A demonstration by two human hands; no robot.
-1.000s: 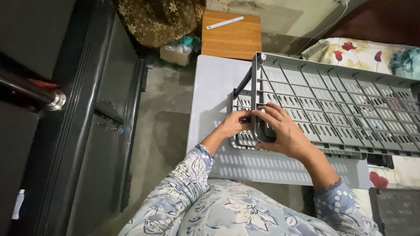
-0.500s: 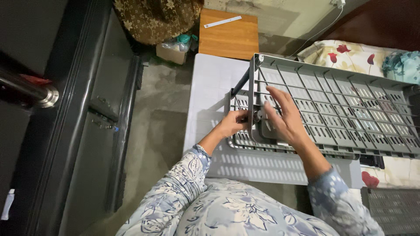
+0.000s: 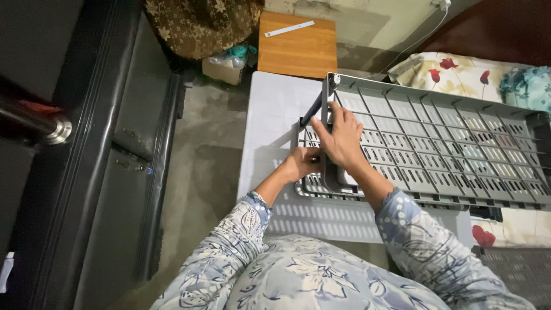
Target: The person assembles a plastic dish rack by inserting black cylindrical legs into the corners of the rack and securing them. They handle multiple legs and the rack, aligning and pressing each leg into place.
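Observation:
A long grey slotted plastic shelf panel point(image 3: 447, 143) lies across a white plastic table point(image 3: 275, 109). At its left end stands a grey post point(image 3: 328, 132) with a dark bar point(image 3: 310, 112) slanting off it. My right hand point(image 3: 343, 138) lies over the post and the panel's left end, fingers spread along it. My left hand point(image 3: 303, 162) is closed against the lower left corner of the panel, beside the post. What the left fingers pinch is hidden. Both arms wear blue flowered sleeves.
A wooden stool point(image 3: 298, 46) with a white strip on it stands beyond the table. A dark metal door frame point(image 3: 115, 149) runs along the left. Flowered bedding point(image 3: 459, 74) lies at the right, a cable on the wall behind. A small box point(image 3: 221, 69) sits on the concrete floor.
My right hand has slid up the post, from gripping its lower part to lying flat over its upper part. The left hand has stayed at the corner. The view has shifted slightly.

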